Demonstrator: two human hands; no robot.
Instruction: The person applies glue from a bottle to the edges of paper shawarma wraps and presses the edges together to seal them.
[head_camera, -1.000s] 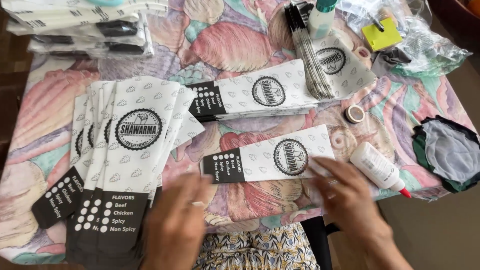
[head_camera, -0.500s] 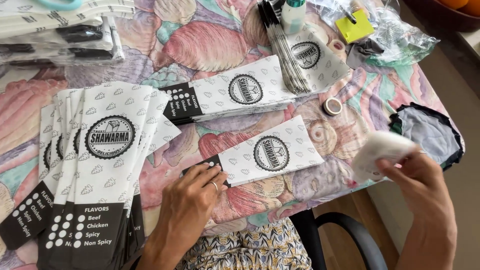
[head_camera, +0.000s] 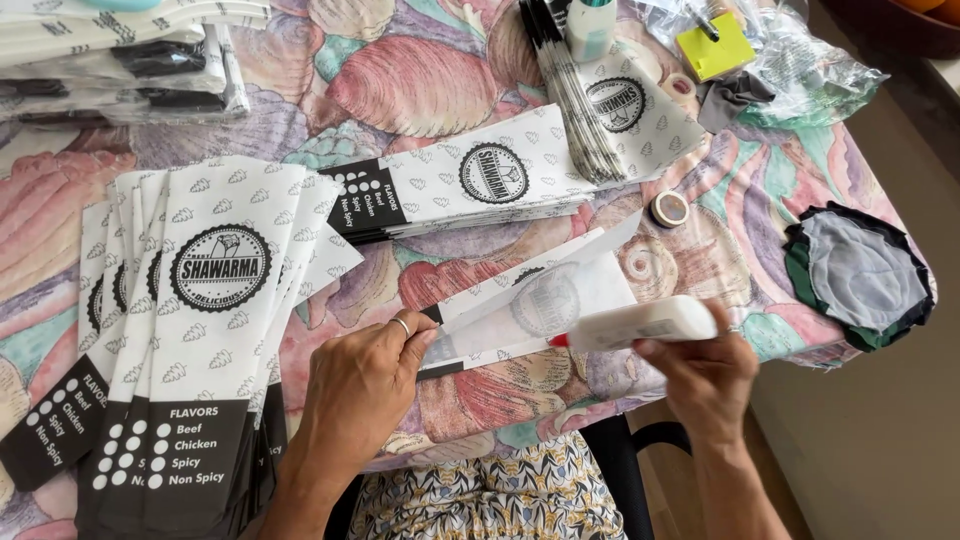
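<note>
Your left hand (head_camera: 362, 385) pins a folded white paper sleeve (head_camera: 540, 305) flat on the shell-patterned desk (head_camera: 420, 80), fingers pressed at its dark end. Your right hand (head_camera: 705, 375) grips a white glue bottle (head_camera: 640, 325), its red tip touching the sleeve's edge. Fanned printed sleeves (head_camera: 215, 300) lie just left.

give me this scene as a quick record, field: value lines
left hand: pressing down the black end of a folded-open paper sleeve
right hand: holding a white glue bottle, red tip at the sleeve's edge
left of hands: fanned stack of printed sleeves
beyond: second sleeve pile, tape roll
surface: shell-patterned tablecloth
</note>
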